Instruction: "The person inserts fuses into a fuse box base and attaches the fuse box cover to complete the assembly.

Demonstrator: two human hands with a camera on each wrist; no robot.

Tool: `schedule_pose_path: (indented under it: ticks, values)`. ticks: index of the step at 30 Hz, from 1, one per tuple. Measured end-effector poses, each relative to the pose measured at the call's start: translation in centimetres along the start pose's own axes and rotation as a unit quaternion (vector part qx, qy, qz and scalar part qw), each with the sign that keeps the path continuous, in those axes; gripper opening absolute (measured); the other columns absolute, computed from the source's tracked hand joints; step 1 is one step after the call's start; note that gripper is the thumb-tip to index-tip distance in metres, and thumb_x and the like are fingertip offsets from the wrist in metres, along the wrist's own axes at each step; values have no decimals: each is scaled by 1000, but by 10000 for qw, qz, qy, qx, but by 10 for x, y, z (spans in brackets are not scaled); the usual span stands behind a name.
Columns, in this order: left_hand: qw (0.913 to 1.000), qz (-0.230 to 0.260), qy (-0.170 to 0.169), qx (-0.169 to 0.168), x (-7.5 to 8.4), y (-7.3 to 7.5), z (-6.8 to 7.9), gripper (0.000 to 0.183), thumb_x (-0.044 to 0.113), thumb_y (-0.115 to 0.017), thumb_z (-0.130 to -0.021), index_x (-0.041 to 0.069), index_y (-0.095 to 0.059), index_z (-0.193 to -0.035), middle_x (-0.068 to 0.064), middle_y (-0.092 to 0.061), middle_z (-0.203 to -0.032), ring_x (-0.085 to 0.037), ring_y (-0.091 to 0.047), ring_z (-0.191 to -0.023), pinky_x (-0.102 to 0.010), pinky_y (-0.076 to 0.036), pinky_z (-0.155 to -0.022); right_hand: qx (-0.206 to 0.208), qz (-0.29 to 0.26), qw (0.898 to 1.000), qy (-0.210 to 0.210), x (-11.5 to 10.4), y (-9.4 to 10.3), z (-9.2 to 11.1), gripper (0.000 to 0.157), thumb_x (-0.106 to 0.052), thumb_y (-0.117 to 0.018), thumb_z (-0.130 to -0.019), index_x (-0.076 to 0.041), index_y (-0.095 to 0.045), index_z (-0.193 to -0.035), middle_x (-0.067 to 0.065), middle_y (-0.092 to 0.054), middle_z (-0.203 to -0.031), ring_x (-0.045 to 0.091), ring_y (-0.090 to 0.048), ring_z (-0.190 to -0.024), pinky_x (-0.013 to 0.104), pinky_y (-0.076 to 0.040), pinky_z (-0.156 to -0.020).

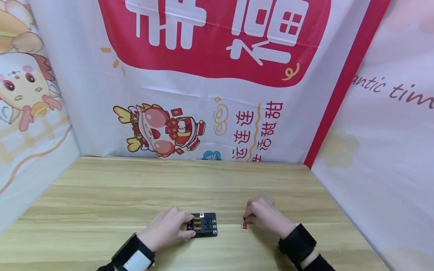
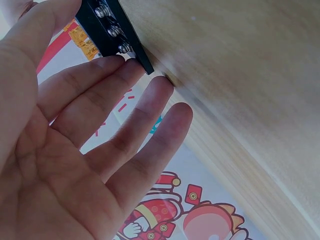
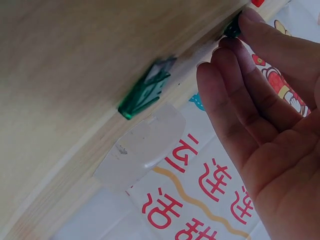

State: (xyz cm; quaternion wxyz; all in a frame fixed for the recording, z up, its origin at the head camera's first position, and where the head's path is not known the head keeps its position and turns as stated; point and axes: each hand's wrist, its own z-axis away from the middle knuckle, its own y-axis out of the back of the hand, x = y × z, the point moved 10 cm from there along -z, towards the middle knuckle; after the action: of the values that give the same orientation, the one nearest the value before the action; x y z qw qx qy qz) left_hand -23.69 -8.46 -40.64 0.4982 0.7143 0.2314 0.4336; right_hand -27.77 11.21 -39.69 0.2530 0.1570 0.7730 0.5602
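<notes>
My left hand [image 1: 169, 229] grips the left end of a black fuse block [image 1: 208, 224], which lies flat on the table. Screw terminals run along the block's edge, and orange-brown parts show near the fingers. In the left wrist view, the fingertips touch the block's side [image 2: 135, 35]. To the right, my right hand [image 1: 266, 215] pinches a small dark green blade fuse [image 3: 233, 27] between thumb and fingertips, close to the tabletop. A red blade fuse [image 1: 244, 225] lies just beside those fingertips. Another green blade fuse [image 3: 146, 89] rests on the table, seen in the right wrist view.
A clear plastic piece [image 3: 142, 147] lies on the wooden table [image 1: 135, 180] behind my right hand. Printed cloth [image 1: 220, 124] hangs along the table's back edge, and more cloth closes off the left and right sides.
</notes>
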Motion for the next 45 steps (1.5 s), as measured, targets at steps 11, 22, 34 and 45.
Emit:
schedule_pose_path:
  ticks: [11, 22, 34, 45]
  values:
    - [10000, 21, 11, 27, -1, 1, 1, 17, 39, -71, -80, 23, -67, -84, 16, -54, -72, -3, -45, -59, -23, -37, -54, 4, 97, 10000, 6, -1, 1, -3, 13, -2, -75, -77, -15, -73, -79, -9, -56, -77, 1, -53, -71, 13, -40, -63]
    - [10000, -13, -34, 41, 3, 3, 1, 15, 38, -72, -80, 24, -66, -82, 16, -52, -70, -3, -44, -56, -22, -36, -52, -14, 542, 9984, -189, -3, -4, -3, 9, -9, -71, -83, -17, -72, -80, -11, -53, -76, -2, -50, -68, 14, -40, -62]
    - [9999, -64, -16, 88, 3, 5, 2, 15, 38, -72, -80, 24, -66, -81, 17, -50, -67, -3, -42, -54, -22, -35, -50, 144, 975, 9948, -252, -2, 1, -3, 7, -12, -70, -85, -18, -70, -83, -12, -51, -78, -1, -51, -70, 17, -42, -64]
    - [10000, -5, -8, 57, 3, 3, 2, 16, 38, -72, -80, 23, -67, -83, 17, -51, -69, -3, -42, -54, -22, -34, -50, 274, 995, 9945, -155, -4, 5, -1, 8, -10, -70, -84, -18, -70, -83, -10, -55, -80, 0, -53, -72, 17, -42, -65]
